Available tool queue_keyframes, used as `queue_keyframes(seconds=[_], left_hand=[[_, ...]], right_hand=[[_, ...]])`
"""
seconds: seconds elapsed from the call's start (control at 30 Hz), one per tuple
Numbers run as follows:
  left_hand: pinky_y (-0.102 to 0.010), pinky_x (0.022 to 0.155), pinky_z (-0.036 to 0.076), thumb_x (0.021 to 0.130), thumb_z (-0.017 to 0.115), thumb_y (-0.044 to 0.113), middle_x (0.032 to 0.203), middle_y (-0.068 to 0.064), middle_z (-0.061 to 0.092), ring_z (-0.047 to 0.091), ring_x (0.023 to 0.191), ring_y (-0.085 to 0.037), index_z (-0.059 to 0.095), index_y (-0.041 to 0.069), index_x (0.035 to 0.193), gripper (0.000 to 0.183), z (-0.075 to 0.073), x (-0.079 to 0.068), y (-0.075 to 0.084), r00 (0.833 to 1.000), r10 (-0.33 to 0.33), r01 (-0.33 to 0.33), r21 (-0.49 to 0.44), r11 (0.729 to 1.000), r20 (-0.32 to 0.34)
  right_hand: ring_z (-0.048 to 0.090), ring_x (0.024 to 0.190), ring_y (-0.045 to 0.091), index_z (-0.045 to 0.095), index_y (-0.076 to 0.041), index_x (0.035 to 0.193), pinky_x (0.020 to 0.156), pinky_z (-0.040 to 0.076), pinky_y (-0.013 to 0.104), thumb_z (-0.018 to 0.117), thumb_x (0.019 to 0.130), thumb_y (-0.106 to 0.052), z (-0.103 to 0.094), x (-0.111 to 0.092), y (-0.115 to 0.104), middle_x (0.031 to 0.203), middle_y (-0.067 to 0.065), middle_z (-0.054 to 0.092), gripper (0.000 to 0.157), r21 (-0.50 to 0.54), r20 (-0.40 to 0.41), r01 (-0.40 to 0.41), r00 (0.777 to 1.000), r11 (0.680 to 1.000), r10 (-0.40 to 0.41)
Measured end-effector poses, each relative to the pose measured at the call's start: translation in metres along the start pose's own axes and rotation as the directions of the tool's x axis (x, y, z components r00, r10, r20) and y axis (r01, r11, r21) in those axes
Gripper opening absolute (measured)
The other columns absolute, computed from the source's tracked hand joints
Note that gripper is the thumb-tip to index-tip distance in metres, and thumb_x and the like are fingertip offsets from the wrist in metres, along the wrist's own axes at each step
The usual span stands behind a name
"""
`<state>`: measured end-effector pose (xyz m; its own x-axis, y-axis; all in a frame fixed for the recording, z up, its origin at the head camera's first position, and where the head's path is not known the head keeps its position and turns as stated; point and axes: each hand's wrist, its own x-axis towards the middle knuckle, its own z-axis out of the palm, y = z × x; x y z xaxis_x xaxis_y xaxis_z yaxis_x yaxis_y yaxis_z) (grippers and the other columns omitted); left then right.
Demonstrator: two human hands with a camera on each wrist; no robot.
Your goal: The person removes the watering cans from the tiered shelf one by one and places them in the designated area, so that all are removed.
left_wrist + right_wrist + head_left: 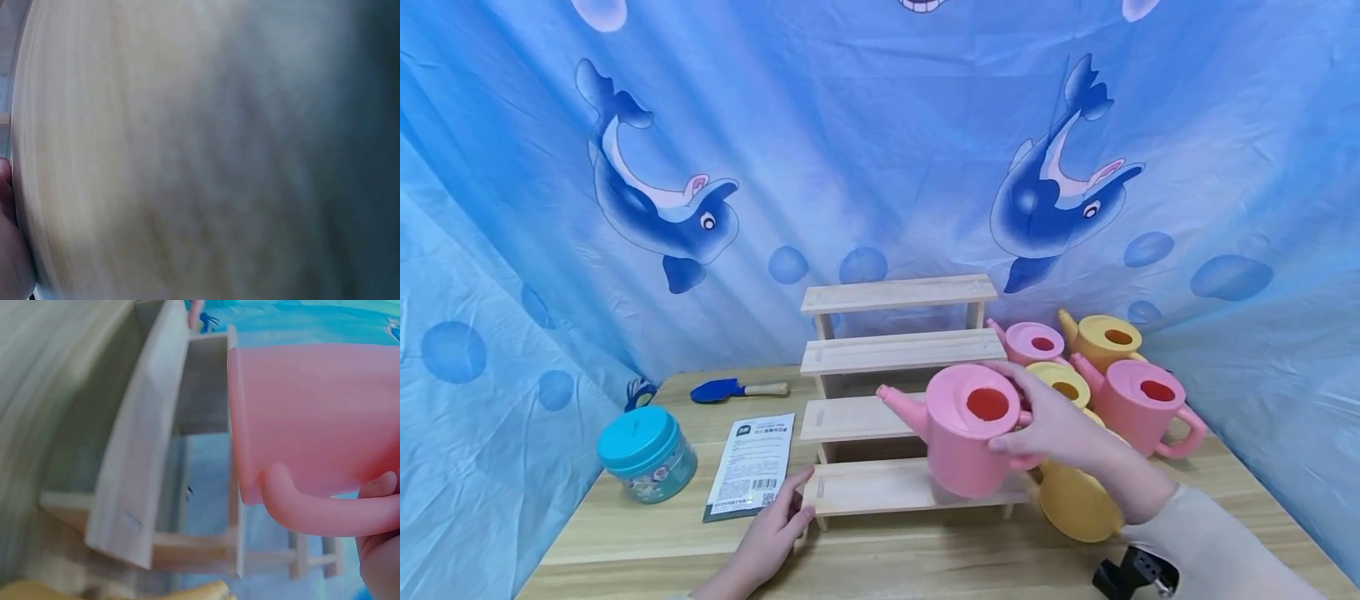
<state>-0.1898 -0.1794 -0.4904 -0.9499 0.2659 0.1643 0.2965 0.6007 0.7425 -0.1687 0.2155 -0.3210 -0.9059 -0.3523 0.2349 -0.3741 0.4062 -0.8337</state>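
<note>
My right hand (1048,417) grips a pink watering can (964,467) by its handle, upright over the right part of the lowest steps. In the right wrist view the pink can's side and curved handle (337,515) show close up, with fingers round the handle. My left hand (769,533) holds the left end of the lowest board of a wooden stepped stand (872,487), thumb at the front corner. The left wrist view is mostly blurred tabletop, with part of that hand at its left edge.
Right of the stand are pink watering cans (1127,408) and yellow watering cans (1078,504). On the left lie a turquoise-lidded tub (647,454), a white printed packet (752,458) and a blue trowel (718,390). A blue dolphin curtain (880,167) hangs behind the table.
</note>
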Motion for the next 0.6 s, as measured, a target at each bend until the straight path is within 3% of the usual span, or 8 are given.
queue_keyframes(seconds=[0.2, 0.37, 0.6], left_hand=[[-0.024, 0.056, 0.04, 0.093, 0.056, 0.024, 0.08, 0.004, 0.05, 0.048, 0.063, -0.005, 0.042, 0.018, 0.137, 0.046, 0.0, 0.0, 0.0, 1.0, -0.001, 0.001, -0.005, 1.0, 0.007], [-0.024, 0.056, 0.04, 0.094, 0.056, 0.025, 0.08, 0.004, 0.05, 0.047, 0.063, -0.005, 0.042, 0.018, 0.137, 0.046, -0.001, 0.001, 0.001, 1.0, 0.003, -0.003, 0.006, 1.0, 0.001], [-0.024, 0.055, 0.039, 0.093, 0.057, 0.022, 0.079, 0.005, 0.05, 0.047, 0.062, -0.005, 0.043, 0.018, 0.136, 0.046, 0.0, 0.0, 0.001, 1.0, -0.003, 0.003, 0.01, 1.0, -0.008]], right_hand=[[0.048, 0.113, 0.03, 0.03, -0.006, 0.142, 0.081, 0.049, 0.031, 0.077, 0.074, -0.02, -0.028, -0.006, -0.004, 0.127, 0.012, 0.05, 0.084, -0.096, -0.056, 0.037, 0.998, 0.995, -0.043], [0.045, 0.115, 0.031, 0.027, -0.01, 0.144, 0.08, 0.05, 0.031, 0.076, 0.075, -0.016, -0.044, -0.012, -0.005, 0.129, 0.013, 0.047, 0.085, -0.057, -0.083, 0.008, 0.996, 0.998, -0.013], [0.04, 0.119, 0.029, 0.016, -0.008, 0.148, 0.076, 0.052, 0.032, 0.072, 0.081, -0.013, -0.057, -0.021, 0.002, 0.136, 0.016, 0.036, 0.087, 0.039, -0.118, -0.085, 0.989, 0.996, 0.089]])
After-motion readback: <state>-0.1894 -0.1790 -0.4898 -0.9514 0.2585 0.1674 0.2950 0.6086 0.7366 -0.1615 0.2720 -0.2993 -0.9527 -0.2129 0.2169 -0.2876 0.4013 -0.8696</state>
